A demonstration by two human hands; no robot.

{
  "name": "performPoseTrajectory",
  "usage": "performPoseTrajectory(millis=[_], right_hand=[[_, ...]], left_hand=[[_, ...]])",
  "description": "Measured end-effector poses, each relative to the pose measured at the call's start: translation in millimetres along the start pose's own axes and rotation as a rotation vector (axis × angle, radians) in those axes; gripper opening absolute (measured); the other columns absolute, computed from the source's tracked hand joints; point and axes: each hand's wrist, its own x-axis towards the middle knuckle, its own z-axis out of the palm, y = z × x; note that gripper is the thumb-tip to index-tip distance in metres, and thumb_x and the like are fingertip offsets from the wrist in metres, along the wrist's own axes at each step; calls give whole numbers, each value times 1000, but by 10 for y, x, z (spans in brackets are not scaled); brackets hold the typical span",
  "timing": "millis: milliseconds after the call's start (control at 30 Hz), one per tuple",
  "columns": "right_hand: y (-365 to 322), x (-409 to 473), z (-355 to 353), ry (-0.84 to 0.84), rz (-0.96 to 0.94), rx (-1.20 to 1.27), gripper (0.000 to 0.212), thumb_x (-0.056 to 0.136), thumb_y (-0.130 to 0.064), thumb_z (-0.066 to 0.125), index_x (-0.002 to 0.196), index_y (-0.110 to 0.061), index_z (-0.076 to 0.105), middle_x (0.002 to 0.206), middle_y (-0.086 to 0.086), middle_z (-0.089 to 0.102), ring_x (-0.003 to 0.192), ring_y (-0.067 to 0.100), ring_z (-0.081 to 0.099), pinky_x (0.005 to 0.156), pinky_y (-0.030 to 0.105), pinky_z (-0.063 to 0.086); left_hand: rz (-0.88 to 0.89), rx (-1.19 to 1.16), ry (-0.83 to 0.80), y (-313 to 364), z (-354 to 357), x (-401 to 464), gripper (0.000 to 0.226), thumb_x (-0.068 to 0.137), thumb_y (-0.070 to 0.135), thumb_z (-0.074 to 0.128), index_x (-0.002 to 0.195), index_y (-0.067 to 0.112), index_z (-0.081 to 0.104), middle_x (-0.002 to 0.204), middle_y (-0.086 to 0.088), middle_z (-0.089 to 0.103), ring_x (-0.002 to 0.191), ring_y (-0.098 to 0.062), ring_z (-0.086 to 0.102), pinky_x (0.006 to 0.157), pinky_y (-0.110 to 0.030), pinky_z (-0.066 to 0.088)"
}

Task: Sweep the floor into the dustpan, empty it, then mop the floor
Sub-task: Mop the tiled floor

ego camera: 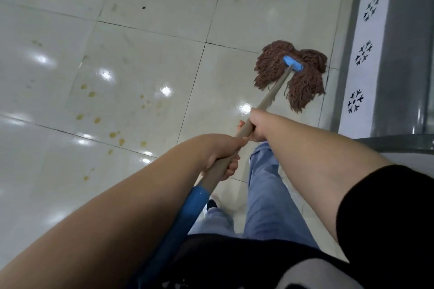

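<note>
Head view: left hand [219, 151], right hand [254, 125] both grip mop handle [273, 92]; handle end cut off.

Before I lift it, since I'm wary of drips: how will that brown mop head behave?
The mop head will likely hang floppy, since its yarn strands lie splayed on the tile floor. It is probably heavy if wet. The handle looks stiff, and both hands grip it, left and right.

The mop [291, 73] lay spread on the glossy pale tile floor [141, 54], brown strings fanned around a blue clamp [292, 63], tan handle [273, 94] slanting back.
</note>
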Motion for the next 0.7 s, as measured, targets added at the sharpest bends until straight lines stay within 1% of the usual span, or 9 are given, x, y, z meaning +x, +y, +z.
performPoseTrajectory(millis=[133,200,233,300,400,467,567,633,700], right_hand=[[-1035,246,-257,-22,-27,-57,41,102,-35,30,77,-4,39,61,5,51,19,12,47,26,21,43],[-1606,319,-408,-2,-42,-68,37,103,-34,29,81,-5,39,53,6,53,23,12,49,27,20,43],[-1900,343,-471,0,-52,-74,33,103,-31,28,87,-5,40,50,7,53,21,12,48,26,20,43],[-2462,388,-559,-7,-65,-76,26,103,-29,27,100,-6,39,58,7,52,16,11,43,24,22,43],[-3152,450,-629,-10,-70,-88,27,102,-32,25,105,-8,37,63,7,50,17,12,44,25,21,42],[-3550,507,-640,-22,-59,-94,29,102,-31,26,100,-6,39,63,7,49,21,13,46,25,20,42],[-4171,597,-645,-12,-54,-90,38,102,-28,27,75,-3,37,63,8,48,14,10,41,23,18,39],[-4618,642,-671,11,-62,-59,40,102,-27,30,71,-3,35,63,8,48,13,10,40,20,18,36],[-5090,666,-722,22,-81,-21,40,102,-31,32,73,-4,36,64,7,48,13,10,40,20,19,36]], left_hand=[[10,-64,10,1048,15,162,48,89,57,44,72,13,38,31,1,38,23,-9,35,33,-8,34],[24,-108,5,1642,34,180,47,90,55,45,72,12,37,32,1,37,23,-8,34,33,-8,33],[28,-134,-5,1934,33,177,46,91,53,46,71,12,38,32,1,37,23,-8,34,32,-8,33],[37,-183,-10,2485,8,186,46,91,52,47,70,12,39,33,1,38,23,-8,34,31,-8,32],[42,-208,0,3187,-53,199,45,91,51,48,70,12,40,35,1,38,23,-8,33,32,-8,32],[33,-210,22,3580,-116,217,46,90,51,48,70,11,41,34,1,39,23,-8,34,33,-8,32],[52,-177,39,4195,-249,257,54,90,55,46,60,10,42,32,0,38,24,-9,33,35,-8,32],[82,-174,28,4660,-340,254,55,91,54,45,56,12,41,32,0,38,23,-10,34,36,-7,32],[114,-184,4,5120,-421,233,51,93,49,43,58,12,41,33,0,38,22,-10,35,35,-7,33]])
